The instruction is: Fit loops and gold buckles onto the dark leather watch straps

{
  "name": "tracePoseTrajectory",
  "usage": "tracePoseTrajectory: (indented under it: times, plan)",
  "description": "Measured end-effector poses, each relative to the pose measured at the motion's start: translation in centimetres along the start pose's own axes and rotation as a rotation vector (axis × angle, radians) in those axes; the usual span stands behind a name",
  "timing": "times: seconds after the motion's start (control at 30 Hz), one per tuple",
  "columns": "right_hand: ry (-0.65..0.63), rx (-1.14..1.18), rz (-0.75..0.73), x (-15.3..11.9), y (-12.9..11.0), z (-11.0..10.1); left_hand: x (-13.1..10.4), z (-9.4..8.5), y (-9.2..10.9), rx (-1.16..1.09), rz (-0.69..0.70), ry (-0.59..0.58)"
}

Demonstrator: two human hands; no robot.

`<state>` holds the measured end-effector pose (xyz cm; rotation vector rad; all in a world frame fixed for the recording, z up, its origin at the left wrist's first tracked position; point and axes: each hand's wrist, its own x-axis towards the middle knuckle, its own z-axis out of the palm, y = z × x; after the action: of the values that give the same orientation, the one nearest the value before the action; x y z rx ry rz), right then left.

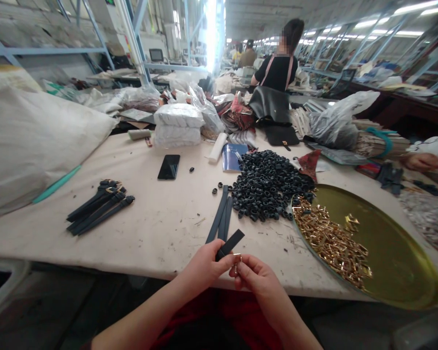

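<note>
My left hand (208, 265) is closed round a black strap (234, 242), whose flat end sticks out up and to the right. Close beside it, my right hand (257, 274) pinches a small gold buckle (237, 257) between thumb and fingers. Both hands meet over the table's front edge; whether the strap passes through the buckle I cannot tell. Just beyond my left hand lie several loose black straps (220, 214). A heap of small black loops (268, 182) is piled behind them. To the right, many gold buckles (330, 248) lie in an oval, gold-coloured tray (397, 257).
Buckled straps (98, 206) lie at the left, near a large white sack (40, 141). A phone (169, 166), a blue booklet (233, 156) and wrapped white packs (178, 124) are farther back. Another person's hand (423, 162) shows at the right edge.
</note>
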<state>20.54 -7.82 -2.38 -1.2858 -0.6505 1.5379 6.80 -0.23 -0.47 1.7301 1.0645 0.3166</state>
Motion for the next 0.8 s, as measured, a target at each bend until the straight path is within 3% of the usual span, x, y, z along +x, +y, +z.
tracePoseTrajectory:
  times: [0.1, 0.17, 0.3, 0.37, 0.43, 0.53, 0.6, 0.73, 0.8]
  plan:
    - [-0.074, 0.098, 0.067, -0.6, 0.3, 0.3, -0.1, 0.1, -0.1, 0.041, -0.014, 0.001]
    - [-0.072, 0.110, 0.027, -0.7, 0.7, 0.3, -0.4, 0.3, -0.1, 0.053, -0.028, -0.001]
    - [0.024, -0.149, -0.102, -0.6, 1.4, -0.3, -1.0, 0.7, -0.2, -0.009, -0.063, -0.088]
    - [0.022, -0.307, -0.151, -0.8, 1.4, -0.6, -1.2, 0.7, -0.2, -0.040, -0.082, -0.106]
    - [-0.012, -0.320, -0.178, -1.0, 1.2, -0.5, -1.5, 0.7, -0.1, -0.088, -0.111, -0.137]
    - [-0.062, -0.154, -0.147, -1.3, 1.0, -0.1, -1.9, 0.5, 0.2, -0.198, -0.159, -0.240]
    - [-0.025, -0.051, -0.116, -1.4, 1.0, 0.0, -2.3, 0.3, 0.3, -0.253, -0.157, -0.272]
    - [0.239, 0.315, -0.045, -1.4, 1.1, 0.0, -3.5, 0.1, 0.1, -0.093, -0.040, -0.157]
    - [0.284, 0.483, 0.003, -1.7, 1.1, 0.3, -4.3, 0.2, 0.0, 0.068, 0.019, -0.096]
